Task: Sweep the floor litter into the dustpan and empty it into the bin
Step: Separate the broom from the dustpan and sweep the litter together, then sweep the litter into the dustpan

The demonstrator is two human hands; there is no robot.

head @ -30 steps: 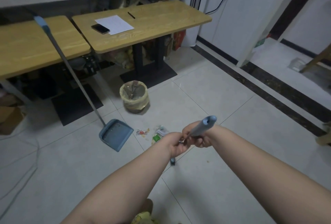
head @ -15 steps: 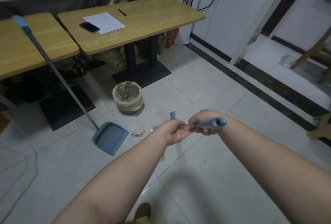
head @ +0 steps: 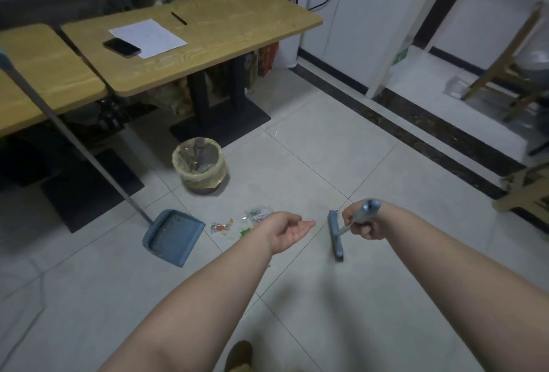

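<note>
My right hand (head: 362, 221) grips the blue-grey handle of a broom; its flat blue head (head: 335, 235) rests on the tiled floor just left of that hand. My left hand (head: 289, 230) is off the handle, palm up, fingers apart, holding nothing. Litter (head: 243, 221), a few wrappers and a green scrap, lies on the floor between my left hand and the blue dustpan (head: 173, 236). The dustpan sits flat with its long handle (head: 68, 130) leaning up to the left against a table. The bin (head: 199, 168), lined with a yellowish bag, stands beyond the litter.
Two wooden tables (head: 214, 41) on black bases stand behind the bin; one holds a phone (head: 121, 47), paper and a pen. A dark floor strip (head: 416, 130) runs diagonally at right. Wooden chair legs (head: 523, 190) stand at the right edge. My shoe (head: 239, 355) shows at the bottom.
My left hand has let go of the broom handle and opened. The broom head has swung to the right of the litter, now held by my right hand alone.
</note>
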